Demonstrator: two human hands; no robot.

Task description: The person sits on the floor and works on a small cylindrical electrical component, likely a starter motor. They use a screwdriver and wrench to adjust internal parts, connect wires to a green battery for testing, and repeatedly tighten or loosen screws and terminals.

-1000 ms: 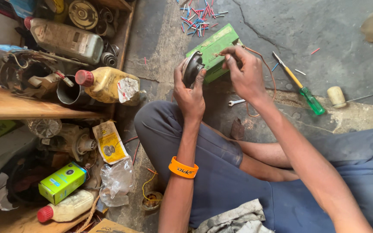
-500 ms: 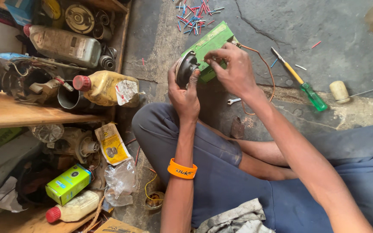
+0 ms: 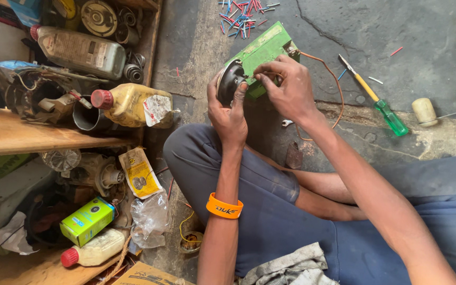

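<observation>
The left hand [image 3: 228, 113] is wrapped around a dark round part [image 3: 231, 80], thumb across its face, holding it up over the lap. The right hand [image 3: 286, 87] closes its fingertips in a narrow pinch on the near edge of a green circuit board [image 3: 259, 51] that sits against that round part, both held just above the floor. A thin orange wire [image 3: 339, 89] runs from the board's far right corner and loops down past the right wrist. The board seems only partly dealt with: it is wired and pressed to the round part, yet nothing shows it fastened, and what the fingertips grip is too small to tell.

On the cracked concrete floor [image 3: 428, 47] lie a green-handled screwdriver [image 3: 378, 103] to the right, a small spanner [image 3: 287, 123] beside the wrist, and a scatter of coloured wire sleeves [image 3: 241, 13] farther off. At left, a wooden shelf [image 3: 22, 137] and crate hold a yellow oil bottle [image 3: 133, 104], a grey can [image 3: 80, 50] and old machine parts, with a green box [image 3: 86, 220] nearer.
</observation>
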